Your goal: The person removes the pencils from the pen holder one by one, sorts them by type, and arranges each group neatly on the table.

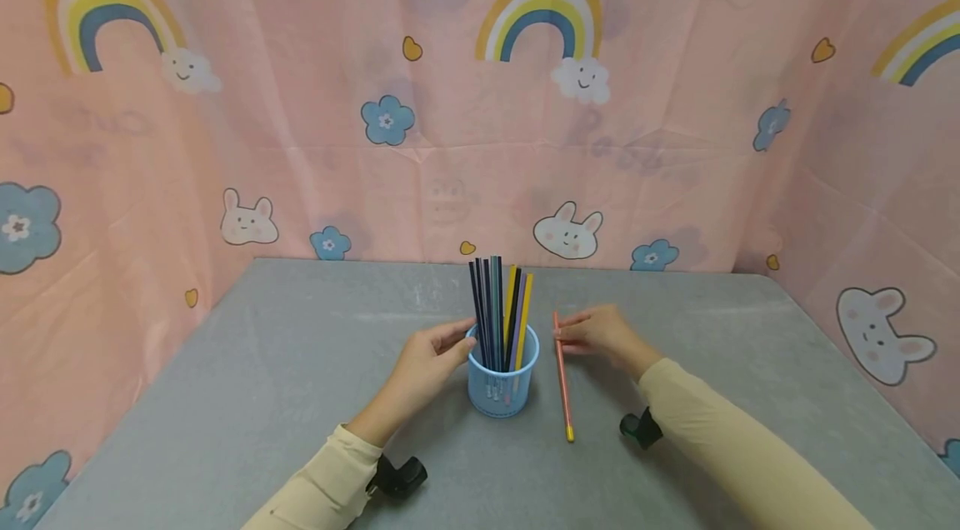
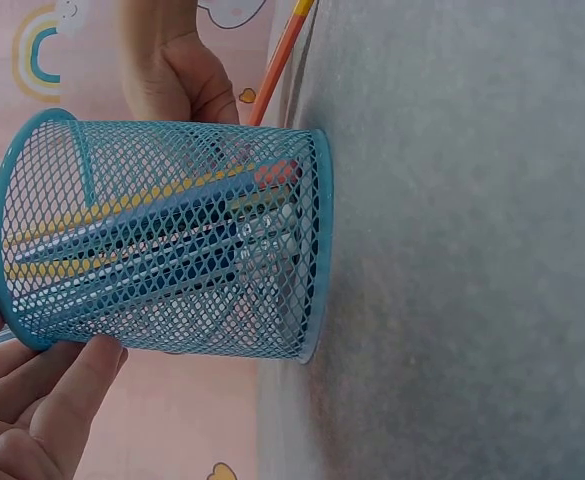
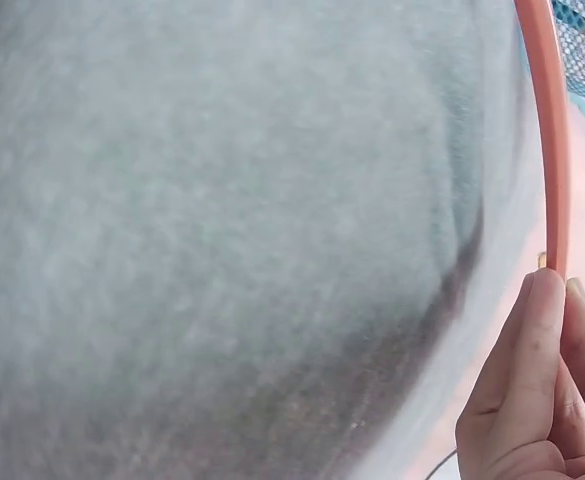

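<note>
A light blue mesh pencil cup [image 1: 501, 393] stands upright with several dark, yellow and purple pencils [image 1: 491, 313] leaning in it. My left hand [image 1: 429, 365] holds the cup by its left side, thumb and fingers at the rim [image 2: 7, 215]. In my right hand [image 1: 600, 335], the fingertips pinch a slim orange-red pencil [image 1: 563, 384] close to its upper end. This pencil has a yellow end pointing toward me and is just right of the cup. In the right wrist view, thumb and fingers press on its shaft [image 3: 554, 150].
The grey tabletop [image 1: 300, 363] spreads around both hands. Behind and beside it hangs a pink curtain [image 1: 465, 172] with rainbows, rabbits and flowers. A black wrist camera [image 1: 397, 477] sits under the left sleeve, another camera [image 1: 641, 428] under the right.
</note>
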{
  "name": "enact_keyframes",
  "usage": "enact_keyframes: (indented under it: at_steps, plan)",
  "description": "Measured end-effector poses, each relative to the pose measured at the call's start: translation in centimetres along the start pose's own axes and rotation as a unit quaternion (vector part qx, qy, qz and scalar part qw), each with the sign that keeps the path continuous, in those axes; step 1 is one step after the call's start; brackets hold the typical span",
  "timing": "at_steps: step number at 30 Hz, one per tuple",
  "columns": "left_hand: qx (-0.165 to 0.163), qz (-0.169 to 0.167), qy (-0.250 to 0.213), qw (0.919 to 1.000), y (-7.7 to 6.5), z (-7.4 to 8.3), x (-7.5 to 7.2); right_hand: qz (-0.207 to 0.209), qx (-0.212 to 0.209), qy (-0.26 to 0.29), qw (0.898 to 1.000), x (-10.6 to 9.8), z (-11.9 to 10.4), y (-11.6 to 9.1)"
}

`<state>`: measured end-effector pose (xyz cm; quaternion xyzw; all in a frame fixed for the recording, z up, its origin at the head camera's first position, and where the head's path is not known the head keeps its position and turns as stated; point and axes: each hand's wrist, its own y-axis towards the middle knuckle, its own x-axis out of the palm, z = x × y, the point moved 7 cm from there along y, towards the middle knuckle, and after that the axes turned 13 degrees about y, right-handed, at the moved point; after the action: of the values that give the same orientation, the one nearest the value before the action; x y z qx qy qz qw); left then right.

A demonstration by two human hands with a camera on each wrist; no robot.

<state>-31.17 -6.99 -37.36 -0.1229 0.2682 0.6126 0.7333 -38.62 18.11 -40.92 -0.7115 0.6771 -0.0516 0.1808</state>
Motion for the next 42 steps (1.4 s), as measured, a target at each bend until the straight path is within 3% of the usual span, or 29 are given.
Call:
enact_keyframes:
  at_steps: [25,42]
  plan:
    - [-0.003,0.003,0.004,1.0,-0.2,-0.2,0.1,0.037,0.053,-0.029,0.997,0.7,1.3,0.2]
    - [-0.01,0.006,0.009,0.9999,-0.1,0.1,-0.1,0.062,0.034,-0.052,0.996,1.1,1.2,0.7]
